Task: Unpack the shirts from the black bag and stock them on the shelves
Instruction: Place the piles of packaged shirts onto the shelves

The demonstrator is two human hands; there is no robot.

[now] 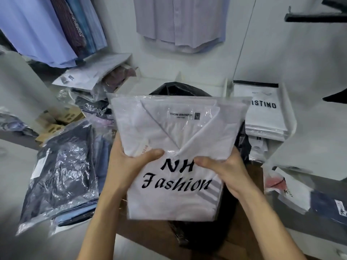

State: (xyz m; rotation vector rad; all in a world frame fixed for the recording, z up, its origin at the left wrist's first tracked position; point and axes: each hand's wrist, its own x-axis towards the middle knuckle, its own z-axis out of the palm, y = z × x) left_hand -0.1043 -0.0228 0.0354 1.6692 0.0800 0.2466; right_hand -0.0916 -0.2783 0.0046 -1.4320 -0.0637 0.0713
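A folded white shirt [174, 132] in a clear plastic sleeve printed "NH Fashion" is held up in the middle of the head view. My left hand [129, 162] grips its left edge, thumb on the front. My right hand [223, 167] grips the right edge the same way. The black bag [174, 89] sits right behind and under the shirt, mostly hidden by it. A white shelf compartment [290, 117] at the right holds a stack of white packaged shirts [262, 113].
A pile of dark packaged shirts [62, 173] lies at the left, with cardboard pieces [60, 121] behind it. More packaged items [304, 196] lie at the right. Shirts hang on the wall above [180, 23]. A brown surface [234, 241] lies below the bag.
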